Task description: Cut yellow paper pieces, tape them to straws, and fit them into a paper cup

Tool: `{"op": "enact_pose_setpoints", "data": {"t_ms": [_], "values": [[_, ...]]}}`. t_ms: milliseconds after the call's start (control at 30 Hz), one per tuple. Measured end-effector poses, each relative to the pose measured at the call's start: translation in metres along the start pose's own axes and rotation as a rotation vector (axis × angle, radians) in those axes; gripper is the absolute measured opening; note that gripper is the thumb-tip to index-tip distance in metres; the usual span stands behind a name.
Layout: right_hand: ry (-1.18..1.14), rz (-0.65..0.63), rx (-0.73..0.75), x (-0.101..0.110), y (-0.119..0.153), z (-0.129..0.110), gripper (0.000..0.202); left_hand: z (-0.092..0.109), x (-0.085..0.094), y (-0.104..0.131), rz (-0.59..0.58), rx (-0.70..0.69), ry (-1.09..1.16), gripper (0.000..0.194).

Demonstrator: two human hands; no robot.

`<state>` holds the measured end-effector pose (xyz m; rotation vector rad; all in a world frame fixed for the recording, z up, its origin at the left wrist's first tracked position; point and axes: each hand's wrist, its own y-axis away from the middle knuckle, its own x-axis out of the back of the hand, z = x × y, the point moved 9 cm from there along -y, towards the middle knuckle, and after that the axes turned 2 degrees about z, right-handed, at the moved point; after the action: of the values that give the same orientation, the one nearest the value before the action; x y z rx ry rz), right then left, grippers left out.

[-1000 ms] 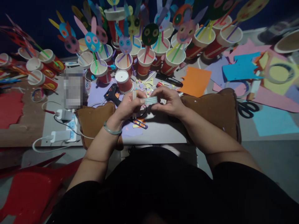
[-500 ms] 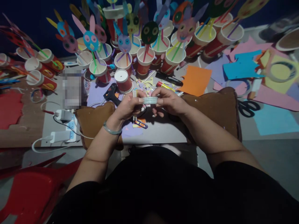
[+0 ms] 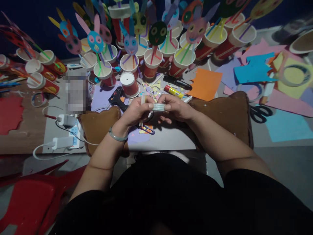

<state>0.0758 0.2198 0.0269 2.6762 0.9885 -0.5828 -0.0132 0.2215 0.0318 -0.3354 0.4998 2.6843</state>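
Between my two hands is a small pale roll of tape (image 3: 159,107), seen edge-on. My left hand (image 3: 137,111) is closed on its left side, thumb on the edge. My right hand (image 3: 178,107) pinches the right side, its lower fingers curled beneath. A narrow whitish strip (image 3: 143,100) also stands at my left fingers; what it is I cannot make out. Just left of my left hand lies a black glue gun (image 3: 118,99). Below the hands are a dark hair-clip-shaped piece (image 3: 148,130) and coloured paper scraps. A yellow glue stick (image 3: 174,91) lies behind my right hand.
Red paper cups (image 3: 153,62) with straws and paper rabbit faces line the back. Brown cushions (image 3: 222,120) flank the work spot. Black scissors (image 3: 261,113) and coloured paper (image 3: 254,68) lie right; a power strip (image 3: 75,135) with cables is left. A red chair (image 3: 31,202) stands below.
The roll of tape has shifted slightly right and its edge has turned a little in my fingers. Both hands keep their hold.
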Motion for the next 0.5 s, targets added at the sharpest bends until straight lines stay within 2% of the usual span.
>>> {"op": "enact_pose_setpoints", "data": {"t_ms": [267, 500], "values": [[0.086, 0.048, -0.039, 0.0040, -0.0019, 0.0049, 0.026, 0.0005, 0.0031, -0.0016, 0.034, 0.008, -0.049, 0.019], [0.055, 0.013, -0.037, 0.0002, -0.0008, 0.0020, 0.027, -0.0001, 0.0023, 0.0001, 0.006, 0.004, 0.003, 0.019]]}}
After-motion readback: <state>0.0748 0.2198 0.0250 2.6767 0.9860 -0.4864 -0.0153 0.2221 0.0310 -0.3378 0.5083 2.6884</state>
